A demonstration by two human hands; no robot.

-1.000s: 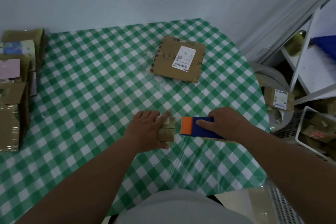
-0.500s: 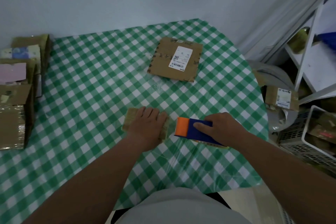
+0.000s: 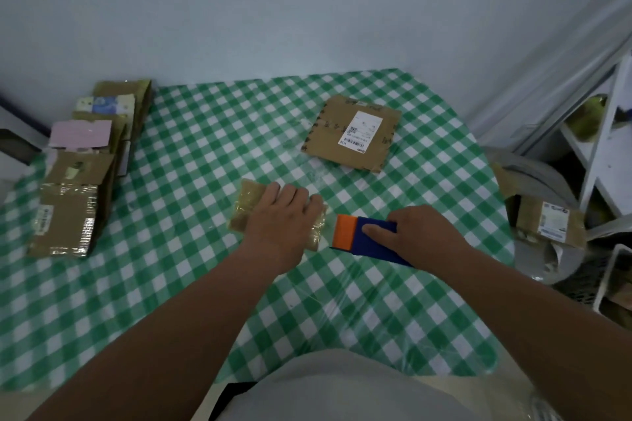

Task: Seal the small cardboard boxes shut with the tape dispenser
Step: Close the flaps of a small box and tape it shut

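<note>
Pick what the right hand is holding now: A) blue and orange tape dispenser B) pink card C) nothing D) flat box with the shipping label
A: the right hand grips the blue and orange tape dispenser on the tablecloth, just right of the small box under the left hand.

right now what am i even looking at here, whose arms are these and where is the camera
There is no machine here. The camera sits on a person's head and looks forward and down, so the two bare arms are that person's own. The left hand presses flat on a small cardboard box wrapped in shiny tape. The right hand grips a blue and orange tape dispenser just right of that box. Both lie on a green checked tablecloth. Farther back lies a flat cardboard parcel with a white label, and a stack of cardboard boxes stands at the left edge.
</note>
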